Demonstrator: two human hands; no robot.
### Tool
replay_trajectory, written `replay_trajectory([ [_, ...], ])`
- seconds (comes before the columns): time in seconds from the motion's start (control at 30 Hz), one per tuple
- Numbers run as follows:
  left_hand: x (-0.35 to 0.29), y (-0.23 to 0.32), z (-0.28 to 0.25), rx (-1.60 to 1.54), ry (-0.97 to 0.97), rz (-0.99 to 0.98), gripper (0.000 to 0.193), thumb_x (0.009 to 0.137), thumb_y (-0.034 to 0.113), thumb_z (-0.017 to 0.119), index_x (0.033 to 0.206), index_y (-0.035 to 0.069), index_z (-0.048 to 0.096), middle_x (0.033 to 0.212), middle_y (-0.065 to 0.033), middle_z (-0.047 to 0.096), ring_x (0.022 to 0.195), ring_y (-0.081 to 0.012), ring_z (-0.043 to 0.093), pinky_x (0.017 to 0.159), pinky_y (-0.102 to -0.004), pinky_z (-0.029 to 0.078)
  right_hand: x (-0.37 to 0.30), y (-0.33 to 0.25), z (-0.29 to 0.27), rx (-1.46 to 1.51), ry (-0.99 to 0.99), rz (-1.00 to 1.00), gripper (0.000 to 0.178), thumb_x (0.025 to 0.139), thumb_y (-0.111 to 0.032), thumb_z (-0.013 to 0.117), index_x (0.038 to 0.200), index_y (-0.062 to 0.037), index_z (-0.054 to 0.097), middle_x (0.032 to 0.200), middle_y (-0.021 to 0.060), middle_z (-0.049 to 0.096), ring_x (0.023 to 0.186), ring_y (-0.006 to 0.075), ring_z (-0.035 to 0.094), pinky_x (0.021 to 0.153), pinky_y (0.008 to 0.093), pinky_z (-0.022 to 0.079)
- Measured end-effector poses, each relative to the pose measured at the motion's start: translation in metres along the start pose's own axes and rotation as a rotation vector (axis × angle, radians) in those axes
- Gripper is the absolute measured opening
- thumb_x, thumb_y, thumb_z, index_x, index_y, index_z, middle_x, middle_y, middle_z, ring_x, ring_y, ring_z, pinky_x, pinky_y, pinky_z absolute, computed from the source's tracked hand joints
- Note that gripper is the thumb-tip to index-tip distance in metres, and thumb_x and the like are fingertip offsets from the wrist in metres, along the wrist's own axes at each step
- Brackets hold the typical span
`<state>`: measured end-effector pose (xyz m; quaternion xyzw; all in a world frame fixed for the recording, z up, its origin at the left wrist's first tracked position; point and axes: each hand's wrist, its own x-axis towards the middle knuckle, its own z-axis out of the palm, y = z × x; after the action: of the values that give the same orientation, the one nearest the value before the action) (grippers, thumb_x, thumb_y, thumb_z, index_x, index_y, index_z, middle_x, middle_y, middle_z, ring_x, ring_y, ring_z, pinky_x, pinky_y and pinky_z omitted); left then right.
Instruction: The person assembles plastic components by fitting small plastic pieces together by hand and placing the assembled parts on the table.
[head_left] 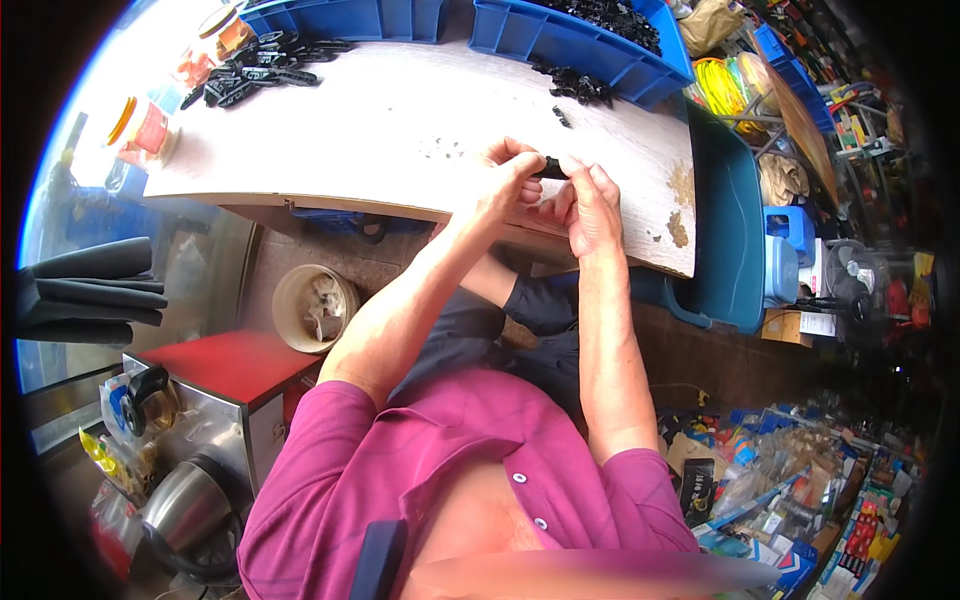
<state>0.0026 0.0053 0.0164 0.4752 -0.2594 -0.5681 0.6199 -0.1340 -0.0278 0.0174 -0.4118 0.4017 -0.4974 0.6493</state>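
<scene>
- The left hand point(508, 183) and the right hand point(592, 205) met over the near edge of the pale wooden tabletop point(400, 130), both holding one small black part point(551, 167) between them
- The left hand's fingers point(522, 160) were closed on the left end of the black part, thumb and forefinger pinching it
- The right hand's fingers point(580, 172) were closed on its right end, the other fingers curled below
- The black part was held just above the tabletop, not lying on it, and most of it was hidden by the fingertips
- A few tiny dark bits point(443, 150) lay on the tabletop just left of the hands
- A small heap of black parts point(580, 85) lay farther back, touching the front of a blue bin point(560, 45) filled with more of the same
- A second blue bin point(350, 18) stood at the far edge, to the left of the first
- A spread of flat black pieces point(255, 70) lay at the far left corner, near a clear jar with an orange lid point(140, 125)
- Below the tabletop, on the floor, stood a round pale bucket point(312, 308); beside it a red-topped metal cabinet point(235, 375) and a steel kettle point(190, 510)
- The person wore a magenta shirt point(400, 470)
</scene>
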Motion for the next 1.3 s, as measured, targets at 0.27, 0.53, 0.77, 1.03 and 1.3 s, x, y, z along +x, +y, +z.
replay_trajectory([
  [0.27, -0.008, 0.006, 0.000, -0.053, -0.060, 0.011, 0.008, 0.085, 0.011, 0.062, 0.086, 0.002, 0.061, 0.071, -0.0009, 0.059, 0.057, -0.0059, 0.054, 0.055, -0.0200, 0.049, 0.000, 0.012, 0.002, -0.242, 0.051, -0.035, 0.026, 0.089, -0.025, 0.064, 0.074, -0.0047, 0.061, 0.063, 0.0002, 0.053, 0.038, 0.0080, 0.042, 0.034, 0.0243, 0.039],
  [0.53, 0.004, 0.008, 0.003, 0.188, -0.130, 0.070, 0.019, 0.087, 0.019, 0.064, 0.100, 0.005, 0.066, 0.082, -0.0041, 0.062, 0.073, -0.0130, 0.058, 0.068, -0.0273, 0.050, 0.000, 0.012, -0.006, -0.171, 0.082, -0.092, 0.029, 0.090, -0.028, 0.062, 0.071, -0.0069, 0.056, 0.056, -0.0016, 0.046, 0.040, 0.0111, 0.045, 0.040, 0.0292, 0.047],
  [0.77, 0.101, 0.001, 0.013, 1.339, -0.017, 0.898, 0.022, 0.082, 0.017, 0.065, 0.103, 0.013, 0.070, 0.105, -0.0100, 0.064, 0.104, -0.0290, 0.055, 0.089, -0.0411, 0.047, 0.012, -0.030, -0.051, 0.154, 0.556, 0.104, 0.034, 0.085, -0.032, 0.062, 0.080, -0.0016, 0.050, 0.048, 0.0039, 0.037, 0.042, 0.0192, 0.049, 0.058, 0.0536, 0.056],
  [1.03, 0.115, -0.010, 0.015, 1.444, -0.234, 0.990, 0.012, 0.077, 0.007, 0.058, 0.089, 0.006, 0.059, 0.087, -0.0124, 0.063, 0.089, -0.0335, 0.059, 0.077, -0.0430, 0.049, 0.013, -0.061, -0.107, 0.023, 0.792, 0.026, 0.040, 0.085, -0.032, 0.064, 0.106, 0.0008, 0.054, 0.047, 0.0070, 0.035, 0.050, 0.0248, 0.051, 0.071, 0.0558, 0.057],
  [1.3, 0.074, -0.024, 0.006, 1.158, -0.118, 1.039, 0.008, 0.081, 0.008, 0.059, 0.088, 0.007, 0.056, 0.078, -0.0125, 0.058, 0.076, -0.0299, 0.060, 0.067, -0.0415, 0.048, 0.026, -0.028, -0.038, -0.236, 0.162, 0.190, 0.029, 0.083, -0.031, 0.073, 0.085, -0.0048, 0.061, 0.046, 0.0031, 0.043, 0.042, 0.0187, 0.051, 0.047, 0.0402, 0.055],
])
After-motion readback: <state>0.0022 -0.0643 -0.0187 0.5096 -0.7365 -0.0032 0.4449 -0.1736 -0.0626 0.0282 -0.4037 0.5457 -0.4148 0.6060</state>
